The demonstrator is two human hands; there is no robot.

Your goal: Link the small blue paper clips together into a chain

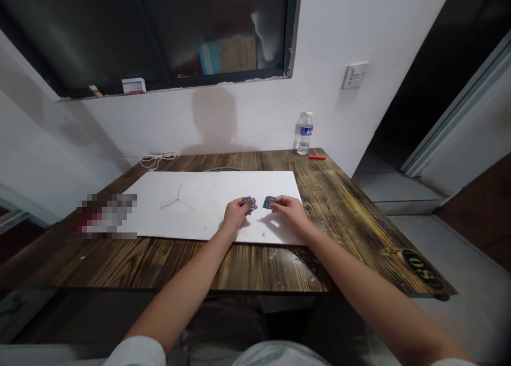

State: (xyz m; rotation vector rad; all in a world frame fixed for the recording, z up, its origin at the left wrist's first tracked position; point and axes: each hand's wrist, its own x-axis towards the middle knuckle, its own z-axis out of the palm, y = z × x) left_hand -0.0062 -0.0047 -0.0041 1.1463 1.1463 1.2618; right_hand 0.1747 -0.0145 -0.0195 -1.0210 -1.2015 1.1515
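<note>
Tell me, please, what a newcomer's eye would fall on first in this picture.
First, likely, come the left hand and right hand above the white board, each holding a small blue item. Next, perhaps, is the clear bottle on the wooden table by the wall, a red stick to its right.

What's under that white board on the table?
The wooden table shows around the white board, with a dark curved shape peeking out at its far edge. The rest underneath is covered.
</note>
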